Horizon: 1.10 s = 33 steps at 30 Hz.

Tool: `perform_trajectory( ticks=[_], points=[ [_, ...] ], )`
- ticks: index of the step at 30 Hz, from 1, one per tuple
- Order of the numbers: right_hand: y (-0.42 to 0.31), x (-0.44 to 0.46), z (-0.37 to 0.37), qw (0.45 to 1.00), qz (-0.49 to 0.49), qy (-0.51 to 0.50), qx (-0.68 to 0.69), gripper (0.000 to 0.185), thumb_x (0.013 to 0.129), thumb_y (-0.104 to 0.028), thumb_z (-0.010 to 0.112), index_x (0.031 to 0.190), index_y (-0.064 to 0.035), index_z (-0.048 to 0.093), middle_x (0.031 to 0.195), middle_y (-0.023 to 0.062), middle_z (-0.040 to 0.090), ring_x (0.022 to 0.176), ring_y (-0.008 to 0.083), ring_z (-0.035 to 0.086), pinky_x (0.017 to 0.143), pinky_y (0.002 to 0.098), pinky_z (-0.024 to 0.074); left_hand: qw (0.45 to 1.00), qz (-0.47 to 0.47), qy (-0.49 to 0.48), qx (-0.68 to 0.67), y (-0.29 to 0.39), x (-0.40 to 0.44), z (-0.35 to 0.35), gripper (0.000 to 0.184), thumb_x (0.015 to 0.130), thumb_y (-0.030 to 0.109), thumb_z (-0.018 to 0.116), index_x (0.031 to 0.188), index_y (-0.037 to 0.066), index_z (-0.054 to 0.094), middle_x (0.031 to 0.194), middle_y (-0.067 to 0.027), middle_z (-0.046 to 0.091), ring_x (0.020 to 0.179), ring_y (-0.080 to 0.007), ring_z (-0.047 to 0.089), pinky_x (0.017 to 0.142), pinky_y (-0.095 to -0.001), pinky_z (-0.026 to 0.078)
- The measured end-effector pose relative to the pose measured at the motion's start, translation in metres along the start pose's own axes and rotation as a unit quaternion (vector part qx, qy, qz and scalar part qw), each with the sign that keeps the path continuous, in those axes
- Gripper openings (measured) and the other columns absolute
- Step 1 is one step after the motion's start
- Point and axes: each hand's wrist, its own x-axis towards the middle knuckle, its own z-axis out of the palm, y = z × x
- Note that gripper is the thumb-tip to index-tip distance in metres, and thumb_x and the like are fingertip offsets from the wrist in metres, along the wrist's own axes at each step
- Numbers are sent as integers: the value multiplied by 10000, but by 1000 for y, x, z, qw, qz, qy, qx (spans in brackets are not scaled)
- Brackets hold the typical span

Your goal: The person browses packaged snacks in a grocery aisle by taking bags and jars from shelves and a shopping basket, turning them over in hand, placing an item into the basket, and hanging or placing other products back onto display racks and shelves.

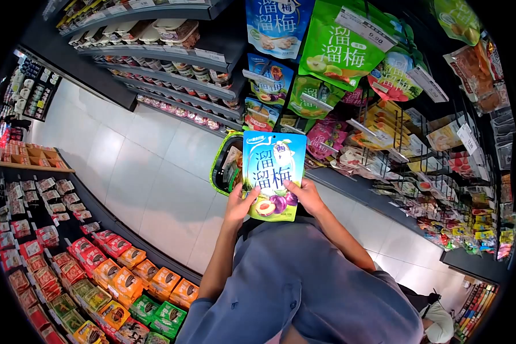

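Two hands of mine share one blue plum-snack pouch (273,160), and each grip pinches a lower side edge of it. My left grip (239,204) has its thumb laid on the front face, and so does my right grip (308,198); the fingers behind are hidden, so I can't tell how they are spread. The pouch sits between the two, in front of my grey-blue shirt (269,269), its printed front turned towards me, with white-flesh fruit and purple plums pictured along its bottom. Just left of the pouch, and partly covered by it, is a shopping basket (214,172) with a bright green rim and some packaged goods inside. Above the pouch hang more snack bags: a big green plum bag (341,49) carrying a price tag (366,27), and a blue snack bag (278,23) beside it. Above and to the left of my pouch, shelves bear clear-sided tubs (175,31). Below and to the left of it lie red packets (89,252), orange packets (128,282) and green packets (169,317), and pale floor tiles (155,155) stretch away to its left.
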Motion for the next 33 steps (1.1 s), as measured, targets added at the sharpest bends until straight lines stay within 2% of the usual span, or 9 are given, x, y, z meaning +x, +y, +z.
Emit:
perform_trajectory(
  ticks=[5,7,9,11,19,21,27,29,33],
  points=[
    [-1,-7,13,997,40,-46,39,370,878,-238,708,1117,37,644,1035,75,679,917,118,613,817,268,485,998,34,39,-23,8,-9,-4,320,895,148,683,1166,8,585,1054,-41,658,909,-89,600,784,-243,478],
    [2,-8,17,991,68,-108,50,387,865,-209,709,1142,47,623,1078,90,664,964,136,606,867,283,474,997,44,52,-23,13,-12,-7,312,889,150,692,1150,12,592,1033,-32,662,883,-80,599,766,-234,475],
    [2,-10,22,990,66,-119,34,393,861,-208,709,1137,57,620,1072,94,663,958,147,608,876,287,472,997,49,64,-18,16,-14,-10,297,880,158,702,1122,15,604,1009,-23,664,847,-64,592,738,-219,468],
    [-5,-13,28,986,89,-143,-5,398,858,-150,712,1160,78,588,1122,125,645,1030,178,603,937,304,463,996,62,59,-29,20,-15,-10,285,878,156,704,1105,12,611,1001,-21,664,842,-62,591,738,-218,467],
    [-10,-19,29,985,70,-132,-84,339,851,-181,732,1075,54,638,1008,85,671,901,130,600,836,281,473,997,56,53,-26,19,-18,-13,307,874,142,706,1131,10,605,1016,-23,662,857,-59,587,748,-216,464],
    [-2,-19,26,988,45,-124,-80,352,856,-247,727,1040,46,663,971,65,684,866,111,587,808,277,463,997,53,48,-26,20,-18,-12,318,872,145,708,1140,12,600,1020,-23,661,860,-59,584,737,-213,458],
    [-11,-24,21,993,48,-105,-33,385,845,-254,739,1079,41,659,1002,69,683,906,125,598,841,278,465,998,43,36,-36,25,-14,-3,338,862,144,716,1149,16,592,1008,-18,660,846,-65,587,681,-214,437],
    [-15,-22,19,994,30,-108,-13,356,844,-248,740,1040,39,662,978,70,680,891,125,596,832,276,467,998,41,24,-52,21,-8,-5,329,849,102,724,1121,-14,579,1058,-69,652,902,-109,609,767,-252,488],
    [-9,-3,6,993,27,-118,-16,314,850,-230,729,1010,30,656,954,65,674,880,124,595,825,273,470,994,57,54,-74,30,-2,13,338,846,84,723,1129,-24,573,1057,-77,657,905,-112,613,784,-253,490]
  ],
)
